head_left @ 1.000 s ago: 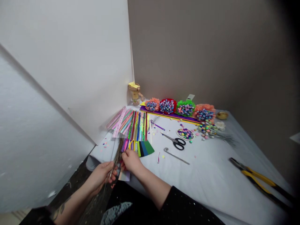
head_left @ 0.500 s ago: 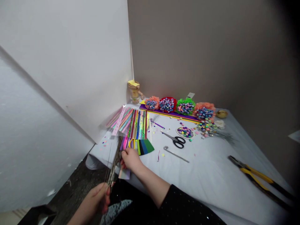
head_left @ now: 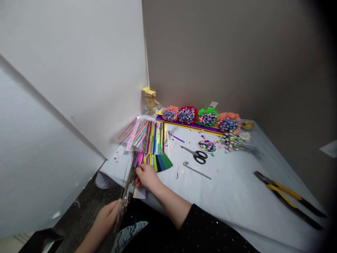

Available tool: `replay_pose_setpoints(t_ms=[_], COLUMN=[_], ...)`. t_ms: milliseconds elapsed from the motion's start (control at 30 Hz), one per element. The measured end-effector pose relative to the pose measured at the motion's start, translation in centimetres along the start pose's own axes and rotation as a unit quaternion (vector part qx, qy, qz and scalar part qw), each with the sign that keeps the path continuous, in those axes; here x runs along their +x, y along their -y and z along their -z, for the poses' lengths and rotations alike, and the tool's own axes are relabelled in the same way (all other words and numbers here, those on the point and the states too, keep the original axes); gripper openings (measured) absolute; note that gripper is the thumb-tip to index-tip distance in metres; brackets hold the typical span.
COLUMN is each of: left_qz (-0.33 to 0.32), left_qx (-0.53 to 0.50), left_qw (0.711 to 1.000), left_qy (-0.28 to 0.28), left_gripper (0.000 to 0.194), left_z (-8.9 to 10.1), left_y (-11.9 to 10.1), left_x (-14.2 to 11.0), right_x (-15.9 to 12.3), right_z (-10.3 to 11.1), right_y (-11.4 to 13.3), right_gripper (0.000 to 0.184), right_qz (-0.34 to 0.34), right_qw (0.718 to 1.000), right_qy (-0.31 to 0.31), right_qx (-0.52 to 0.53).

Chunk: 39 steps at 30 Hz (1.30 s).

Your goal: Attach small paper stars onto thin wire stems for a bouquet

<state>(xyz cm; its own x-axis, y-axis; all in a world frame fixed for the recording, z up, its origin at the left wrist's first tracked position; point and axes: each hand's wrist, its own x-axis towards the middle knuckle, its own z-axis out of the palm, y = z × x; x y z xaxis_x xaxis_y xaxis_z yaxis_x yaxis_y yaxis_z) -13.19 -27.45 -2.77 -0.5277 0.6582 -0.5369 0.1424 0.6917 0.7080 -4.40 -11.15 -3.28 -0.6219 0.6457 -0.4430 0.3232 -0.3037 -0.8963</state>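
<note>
Low at the table's front left edge, my left hand (head_left: 107,215) is closed around a bundle of thin metallic wires (head_left: 128,186). The bundle slants up onto the table. Farther up, my right hand (head_left: 147,177) has its fingers curled in a pinch against the bundle's side; the fingertips are partly hidden. Just beyond that hand lie fanned coloured paper strips (head_left: 163,163) and glittery strips (head_left: 152,137). Pastel strips (head_left: 133,135) in a clear sleeve are to their left. A pale strip pack (head_left: 139,193) rests under my right wrist side, at the edge.
Black-handled scissors (head_left: 196,154), a thin metal rod with a coiled end (head_left: 197,170) and a dish of paper stars (head_left: 207,146) lie mid-table. Yellow-black pliers (head_left: 286,196) are at right. Star-filled bouquets (head_left: 187,115) and a jar (head_left: 150,102) stand behind. A white panel (head_left: 79,77) borders the left.
My left hand has risen slightly along the wires, and the loose wires have drawn closer to the bundle. My right hand stays nearly in place. The view has shifted slightly.
</note>
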Motion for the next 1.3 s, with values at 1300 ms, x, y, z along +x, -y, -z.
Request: replay_pose_setpoints(t_ms=[1300], left_qz=[0.007], left_qx=[-0.064], left_qw=[0.995], left_qy=[0.076], left_gripper=[0.053], left_z=[-1.0], left_y=[-4.0], left_x=[0.2], right_x=[-0.1], right_z=[-0.9], right_y=[-0.5], right_gripper=[0.007], right_qz=[0.053], right_qw=[0.995], right_qy=[-0.067], right_qx=[-0.047])
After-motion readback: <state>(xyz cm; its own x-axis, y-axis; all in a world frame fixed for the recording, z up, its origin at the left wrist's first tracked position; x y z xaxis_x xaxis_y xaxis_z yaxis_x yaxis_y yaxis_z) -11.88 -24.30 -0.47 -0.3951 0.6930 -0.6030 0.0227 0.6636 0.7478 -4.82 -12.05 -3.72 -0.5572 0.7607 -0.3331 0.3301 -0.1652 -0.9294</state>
